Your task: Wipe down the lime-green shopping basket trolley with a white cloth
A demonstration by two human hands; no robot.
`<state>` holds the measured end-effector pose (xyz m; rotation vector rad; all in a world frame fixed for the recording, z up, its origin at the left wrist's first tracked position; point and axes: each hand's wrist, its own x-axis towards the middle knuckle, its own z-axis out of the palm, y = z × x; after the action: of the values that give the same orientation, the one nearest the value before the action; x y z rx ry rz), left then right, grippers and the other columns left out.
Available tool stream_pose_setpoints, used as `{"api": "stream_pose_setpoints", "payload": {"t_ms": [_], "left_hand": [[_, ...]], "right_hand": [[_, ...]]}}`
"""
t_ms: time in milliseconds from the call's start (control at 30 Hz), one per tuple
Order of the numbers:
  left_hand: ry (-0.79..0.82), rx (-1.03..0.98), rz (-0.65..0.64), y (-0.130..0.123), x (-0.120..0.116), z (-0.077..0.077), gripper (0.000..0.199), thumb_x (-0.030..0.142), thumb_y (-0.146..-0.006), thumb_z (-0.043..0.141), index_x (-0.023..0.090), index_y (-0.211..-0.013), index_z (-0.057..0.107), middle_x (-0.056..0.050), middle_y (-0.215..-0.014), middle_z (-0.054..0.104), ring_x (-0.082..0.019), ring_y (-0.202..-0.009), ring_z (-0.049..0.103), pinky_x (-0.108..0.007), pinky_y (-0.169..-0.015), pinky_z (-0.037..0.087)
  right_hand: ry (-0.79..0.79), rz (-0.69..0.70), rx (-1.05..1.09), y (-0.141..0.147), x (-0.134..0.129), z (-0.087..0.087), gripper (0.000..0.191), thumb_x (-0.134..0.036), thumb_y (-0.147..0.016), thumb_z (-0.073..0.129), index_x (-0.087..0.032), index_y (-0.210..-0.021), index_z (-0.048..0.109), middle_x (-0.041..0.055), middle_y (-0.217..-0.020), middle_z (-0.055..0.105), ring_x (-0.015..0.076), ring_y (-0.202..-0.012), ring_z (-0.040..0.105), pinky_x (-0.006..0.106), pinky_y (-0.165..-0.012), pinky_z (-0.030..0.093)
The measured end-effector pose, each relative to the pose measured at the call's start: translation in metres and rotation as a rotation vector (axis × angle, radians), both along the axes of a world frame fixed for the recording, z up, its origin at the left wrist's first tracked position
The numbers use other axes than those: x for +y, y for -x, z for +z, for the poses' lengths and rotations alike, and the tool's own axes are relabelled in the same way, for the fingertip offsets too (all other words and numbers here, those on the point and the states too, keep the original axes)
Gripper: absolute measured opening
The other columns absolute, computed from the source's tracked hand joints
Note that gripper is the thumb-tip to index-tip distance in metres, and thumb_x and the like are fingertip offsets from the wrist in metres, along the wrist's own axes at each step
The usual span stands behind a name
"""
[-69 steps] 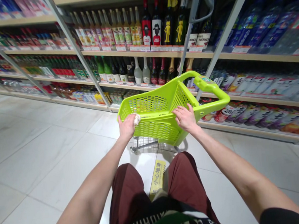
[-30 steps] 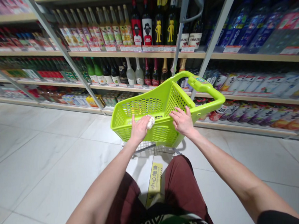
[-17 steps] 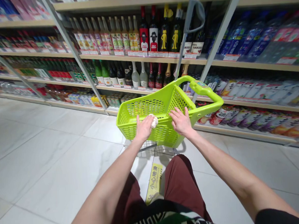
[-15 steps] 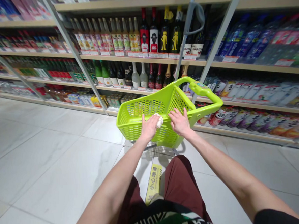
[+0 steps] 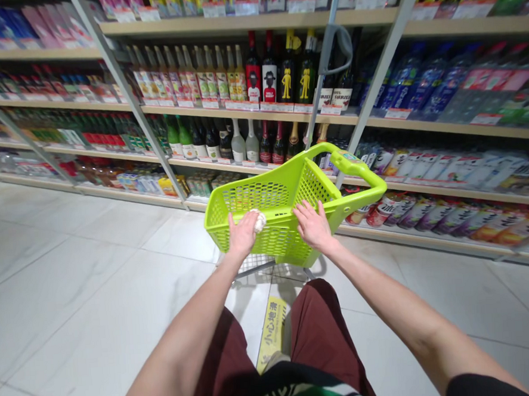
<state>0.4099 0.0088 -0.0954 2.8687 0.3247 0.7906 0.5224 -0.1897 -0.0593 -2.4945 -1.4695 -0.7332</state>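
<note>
A lime-green plastic shopping cart (image 5: 276, 245) with perforated walls stands in front of me. My left hand (image 5: 243, 235) is closed on a crumpled white cloth or wipe (image 5: 259, 221), pressed at the near rim of the basket. Only a bunched end of the wipe shows past the fingers. My right hand (image 5: 313, 226) rests on the same rim nearer the handle, fingers stretched out and holding nothing. The cart's handle (image 5: 361, 171) curves up at the right.
Shelves of bottles (image 5: 266, 72) run behind the cart, with price labels along their edges. A grey pole with a hook (image 5: 336, 50) rises at the cart's far side. A yellow floor sticker (image 5: 272, 329) lies between my legs on pale tiles (image 5: 95, 292).
My left hand has slid left along the rim with the wipe, widening the gap between the hands. My right hand stays at the rim. The view has tilted up slightly.
</note>
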Motion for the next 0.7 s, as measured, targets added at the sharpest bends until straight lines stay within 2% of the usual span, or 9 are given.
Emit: {"api": "stream_pose_setpoints", "payload": {"t_ms": [67, 133, 300, 367, 467, 500, 567, 633, 700], "left_hand": [[-0.011, 0.006, -0.070, -0.010, -0.016, 0.002, 0.052, 0.011, -0.074, 0.037, 0.025, -0.124, 0.040, -0.007, -0.129, 0.046, -0.020, -0.120, 0.041, -0.056, -0.104, 0.001], [-0.014, 0.007, -0.089, -0.008, -0.016, 0.000, 0.052, 0.011, -0.075, 0.037, 0.025, -0.125, 0.039, -0.006, -0.130, 0.045, -0.020, -0.120, 0.040, -0.056, -0.104, 0.001], [0.006, -0.016, 0.050, 0.028, 0.031, -0.007, 0.050, 0.012, -0.075, 0.038, 0.025, -0.122, 0.042, -0.008, -0.128, 0.047, -0.023, -0.119, 0.042, -0.057, -0.104, 0.001], [0.010, -0.034, 0.078, 0.036, 0.037, -0.004, 0.049, 0.013, -0.075, 0.039, 0.025, -0.122, 0.042, -0.009, -0.127, 0.048, -0.024, -0.118, 0.043, -0.056, -0.105, 0.001], [0.013, -0.057, -0.006, 0.026, 0.015, 0.009, 0.049, 0.016, -0.077, 0.039, 0.027, -0.124, 0.038, -0.004, -0.128, 0.048, -0.021, -0.118, 0.043, -0.052, -0.107, 0.002], [0.042, -0.080, -0.056, 0.020, 0.001, 0.015, 0.049, 0.017, -0.078, 0.038, 0.026, -0.125, 0.036, -0.005, -0.128, 0.048, -0.021, -0.118, 0.043, -0.051, -0.107, 0.003], [0.163, -0.146, -0.070, 0.006, -0.026, 0.026, 0.052, 0.018, -0.080, 0.033, 0.023, -0.131, 0.027, -0.006, -0.129, 0.047, -0.019, -0.117, 0.044, -0.050, -0.107, 0.008], [0.263, -0.142, -0.103, -0.003, -0.048, 0.034, 0.058, 0.018, -0.079, 0.032, 0.020, -0.135, 0.016, -0.009, -0.132, 0.043, -0.018, -0.119, 0.043, -0.048, -0.106, 0.014], [0.279, -0.076, -0.197, -0.007, -0.057, 0.038, 0.066, 0.020, -0.077, 0.036, 0.018, -0.137, 0.007, -0.012, -0.135, 0.037, -0.019, -0.122, 0.038, -0.047, -0.106, 0.017]], "right_hand": [[0.007, 0.025, 0.014, 0.008, 0.007, -0.003, 0.043, -0.020, -0.078, 0.045, -0.015, -0.121, 0.047, 0.0108, -0.127, 0.047, 0.0270, -0.124, 0.033, 0.055, -0.103, 0.010], [0.008, 0.037, 0.029, 0.012, 0.010, -0.007, 0.043, -0.020, -0.078, 0.046, -0.015, -0.121, 0.048, 0.0107, -0.128, 0.047, 0.0271, -0.124, 0.033, 0.055, -0.103, 0.011], [-0.016, 0.043, 0.083, 0.018, 0.012, -0.010, 0.042, -0.020, -0.078, 0.047, -0.016, -0.121, 0.048, 0.0113, -0.128, 0.046, 0.0271, -0.125, 0.032, 0.055, -0.102, 0.012], [-0.080, 0.066, 0.156, 0.025, 0.020, -0.009, 0.041, -0.020, -0.080, 0.045, -0.017, -0.122, 0.047, 0.0111, -0.127, 0.047, 0.0257, -0.124, 0.033, 0.053, -0.103, 0.015], [-0.306, 0.183, 0.454, 0.040, 0.044, -0.006, 0.045, -0.027, -0.084, 0.041, -0.019, -0.128, 0.039, 0.0085, -0.127, 0.047, 0.0206, -0.118, 0.042, 0.042, -0.100, 0.031], [-0.407, 0.223, 0.586, 0.044, 0.053, -0.006, 0.048, -0.031, -0.085, 0.040, -0.019, -0.131, 0.034, 0.0075, -0.127, 0.048, 0.0191, -0.115, 0.046, 0.037, -0.096, 0.037], [-0.598, 0.263, 0.815, 0.050, 0.068, -0.006, 0.055, -0.037, -0.085, 0.040, -0.018, -0.134, 0.025, 0.0065, -0.125, 0.049, 0.0175, -0.109, 0.051, 0.031, -0.090, 0.043], [-0.721, 0.266, 0.947, 0.051, 0.074, -0.006, 0.060, -0.038, -0.083, 0.041, -0.016, -0.135, 0.022, 0.0073, -0.123, 0.051, 0.0174, -0.104, 0.055, 0.030, -0.087, 0.045], [-0.765, 0.242, 0.967, 0.048, 0.068, -0.004, 0.062, -0.034, -0.080, 0.045, -0.015, -0.135, 0.023, 0.0080, -0.120, 0.053, 0.0177, -0.099, 0.057, 0.030, -0.084, 0.047]]}}
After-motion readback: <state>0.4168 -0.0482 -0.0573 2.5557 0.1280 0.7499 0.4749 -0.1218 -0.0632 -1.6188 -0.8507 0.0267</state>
